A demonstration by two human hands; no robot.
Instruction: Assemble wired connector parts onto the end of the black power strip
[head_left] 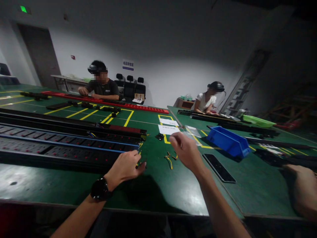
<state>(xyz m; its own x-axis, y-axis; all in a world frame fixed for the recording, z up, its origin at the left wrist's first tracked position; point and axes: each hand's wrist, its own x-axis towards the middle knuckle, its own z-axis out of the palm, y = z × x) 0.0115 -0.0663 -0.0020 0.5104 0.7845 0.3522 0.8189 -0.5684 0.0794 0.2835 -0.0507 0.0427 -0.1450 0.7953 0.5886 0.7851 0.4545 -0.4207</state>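
Black strips (84, 154) are laid at near left, ends seemingly set within reach of the left hand (125, 166), whose grip cannot be told. Yellow-handled pliers (169, 161) are placed, apparently for quick access, beside the right hand (186, 152), fingers curled, any hold hidden.

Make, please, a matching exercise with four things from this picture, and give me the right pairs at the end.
Things
1. Left hand
2. Pliers
3. Bin
4. Phone

Colours and states
A. Blue, with raised sides
B. Lying flat, dark screen facing up
C. Black watch at its wrist
D. Yellow handles, lying on the green table

Right pairs: 1-C, 2-D, 3-A, 4-B
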